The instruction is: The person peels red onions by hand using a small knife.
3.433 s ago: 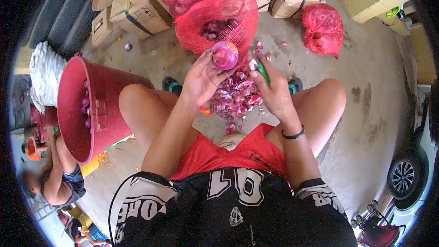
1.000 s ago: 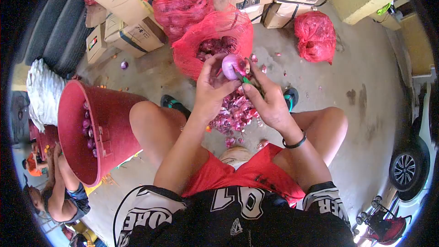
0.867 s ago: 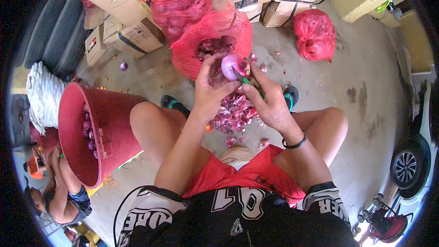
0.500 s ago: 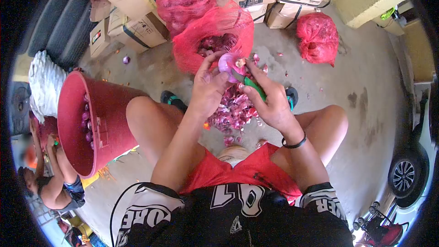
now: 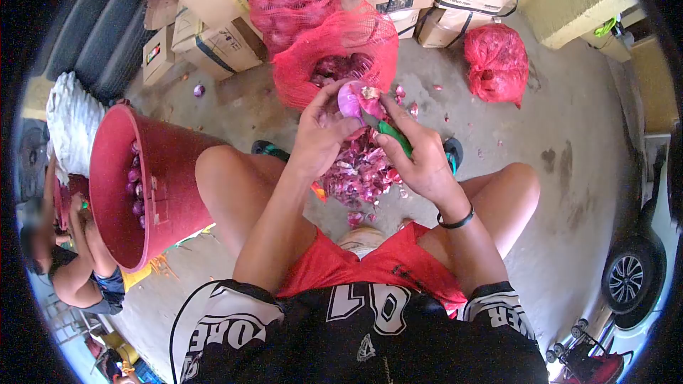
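Observation:
My left hand (image 5: pixel 318 139) holds a purple onion (image 5: pixel 350 99) above my knees. My right hand (image 5: pixel 416 156) grips a green-handled knife (image 5: pixel 393 135), and its thumb and blade pull a flap of red skin off the onion's right side. A heap of onion peels (image 5: pixel 359 167) lies on the concrete between my feet. Just beyond the onion stands an open red mesh sack of onions (image 5: pixel 338 53).
A tilted red bucket (image 5: pixel 135 185) with peeled onions sits at my left. Another person (image 5: pixel 67 263) crouches at lower left. Cardboard boxes (image 5: pixel 213 35), more red sacks (image 5: pixel 498 60) and tyres (image 5: pixel 85 21) line the back. A car wheel (image 5: pixel 629 281) is at right.
The onion has been turned in my left hand and the knife has moved onto it; a strip of skin is now lifted from its right side. The view has shifted slightly.

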Available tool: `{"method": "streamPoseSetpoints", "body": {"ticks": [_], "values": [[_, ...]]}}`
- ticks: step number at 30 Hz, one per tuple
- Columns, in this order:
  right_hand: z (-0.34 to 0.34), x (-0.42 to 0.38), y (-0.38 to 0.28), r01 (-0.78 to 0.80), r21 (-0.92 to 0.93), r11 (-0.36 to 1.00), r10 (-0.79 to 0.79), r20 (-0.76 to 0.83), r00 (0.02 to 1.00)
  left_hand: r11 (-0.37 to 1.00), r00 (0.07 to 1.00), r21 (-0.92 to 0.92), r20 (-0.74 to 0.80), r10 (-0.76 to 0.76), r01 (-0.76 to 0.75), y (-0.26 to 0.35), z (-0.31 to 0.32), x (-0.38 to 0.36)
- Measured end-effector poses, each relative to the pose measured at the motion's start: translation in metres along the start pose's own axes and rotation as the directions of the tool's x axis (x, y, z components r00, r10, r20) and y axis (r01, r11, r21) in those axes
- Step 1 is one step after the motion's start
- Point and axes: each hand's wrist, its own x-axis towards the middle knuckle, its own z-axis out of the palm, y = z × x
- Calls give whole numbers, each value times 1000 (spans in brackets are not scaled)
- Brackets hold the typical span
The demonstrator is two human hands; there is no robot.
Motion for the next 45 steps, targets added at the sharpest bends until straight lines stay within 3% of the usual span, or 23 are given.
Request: {"method": "streamPoseSetpoints", "body": {"ticks": [3,6,12,15,18,21,24,27,30,33,36,39,42,45], "values": [[-5,3,-1,50,-35,998,-49,26,998,958,988,-248,0,-151,147,7,-1,1],[-6,2,-5,-19,2,1000,19,64,998,894,978,-398,62,-199,207,8,-3,0],[-5,1,-2,5,15,1000,-5,17,1000,983,993,-140,20,-119,121,8,0,-1],[-6,2,-2,47,16,999,-47,38,998,892,984,-414,54,-172,179,6,-3,-3],[-5,1,-2,12,41,999,-13,25,1000,971,986,-201,126,-105,129,3,-8,-1],[-6,1,-3,-46,88,995,42,38,998,991,998,128,51,-44,37,2,-4,-2],[-8,2,-2,1,58,998,-6,73,997,978,990,-155,51,-131,138,0,-6,-2],[-8,2,0,13,71,997,-17,60,998,972,990,-196,85,-116,131,-1,-10,-1],[-8,2,-1,-2,54,999,0,42,999,989,1000,143,5,-30,29,-3,-1,-1],[-7,2,-1,14,57,998,-17,54,998,972,987,-177,74,-146,157,5,-4,0],[-9,2,2,17,59,998,-22,88,996,941,978,-270,108,-180,203,6,-8,0],[-7,0,1,-7,98,995,2,50,999,991,997,131,73,-22,12,2,-4,0],[-8,1,-4,-27,103,994,21,66,998,992,993,42,17,-118,117,9,-1,-1],[-9,1,2,21,78,997,-28,98,995,919,960,-291,172,-222,265,11,-10,1]]}}
